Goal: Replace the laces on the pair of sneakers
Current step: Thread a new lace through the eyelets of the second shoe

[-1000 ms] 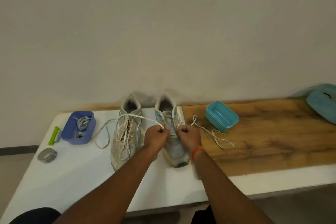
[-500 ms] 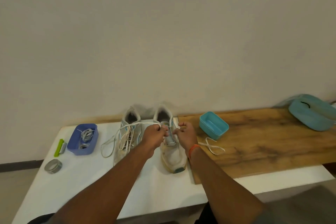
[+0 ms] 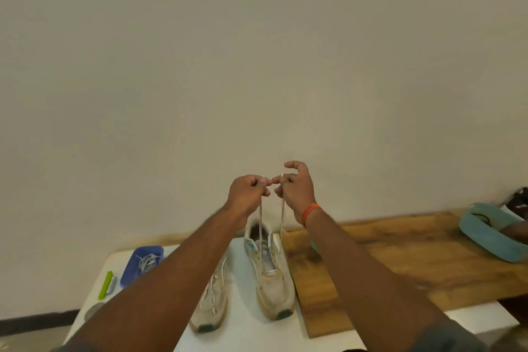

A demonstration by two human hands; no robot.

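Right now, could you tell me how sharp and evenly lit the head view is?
Head view: soft, even indoor light, no glare; a faint shadow behind the right sneaker on the wall. Wide-angle distortion stretches the forearms and curves the table edges. The hands and laces look slightly soft; corners blur.

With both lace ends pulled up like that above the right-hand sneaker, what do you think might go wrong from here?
1. The left hand and right hand hold the lace ends high and taut; pulling harder might lift or tip the sneaker.
2. The ends may come out uneven, leaving one side short.
3. The left forearm crosses above the other sneaker and could knock it.
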